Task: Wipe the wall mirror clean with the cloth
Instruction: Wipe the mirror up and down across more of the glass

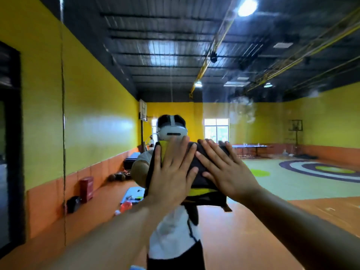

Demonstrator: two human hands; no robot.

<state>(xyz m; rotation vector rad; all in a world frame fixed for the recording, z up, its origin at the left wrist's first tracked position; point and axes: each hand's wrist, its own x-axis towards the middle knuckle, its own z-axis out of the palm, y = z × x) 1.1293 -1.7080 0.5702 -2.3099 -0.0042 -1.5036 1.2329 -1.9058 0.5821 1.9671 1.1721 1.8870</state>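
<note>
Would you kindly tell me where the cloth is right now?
In the head view, the cloth is near the centre, pressed against the mirror under the flat left hand and right hand, side by side.

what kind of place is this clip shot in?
Probably an indoor sports or activity hall, seen reflected in the wall mirror: a basketball hoop on a stand by the far wall, what looks like a table-tennis table, and big painted rings on the floor.
</note>
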